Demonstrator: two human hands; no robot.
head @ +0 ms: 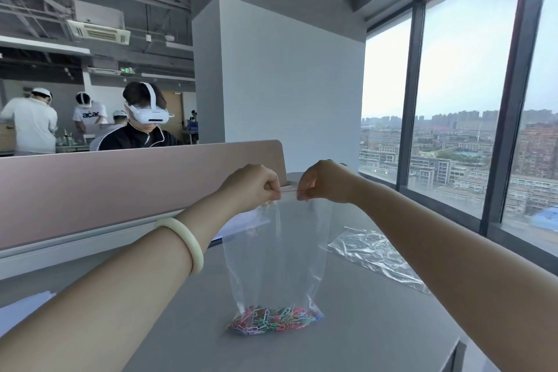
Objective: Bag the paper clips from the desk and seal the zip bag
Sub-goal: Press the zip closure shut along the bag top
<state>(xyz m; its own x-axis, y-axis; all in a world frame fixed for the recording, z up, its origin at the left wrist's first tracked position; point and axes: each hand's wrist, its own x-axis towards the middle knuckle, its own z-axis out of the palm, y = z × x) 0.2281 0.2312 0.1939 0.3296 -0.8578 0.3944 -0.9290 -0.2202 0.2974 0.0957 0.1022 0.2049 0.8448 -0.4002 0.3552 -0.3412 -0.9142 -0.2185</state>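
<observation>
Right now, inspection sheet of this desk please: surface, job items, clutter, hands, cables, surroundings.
Surface: grey desk top, pink partition panel behind.
Job's things: clear plastic zip bag held upright, bottom on desk; multicoloured paper clips heaped inside; red zip strip at top, seal state unclear.
Clutter: second crumpled clear plastic bag lying flat to the right; white paper sheets behind the bag.
Grippers: left hand and right hand each pinch the strip.
Cables: nothing seen.
Surroundings: large window on the right; people in white headsets beyond the partition.
</observation>
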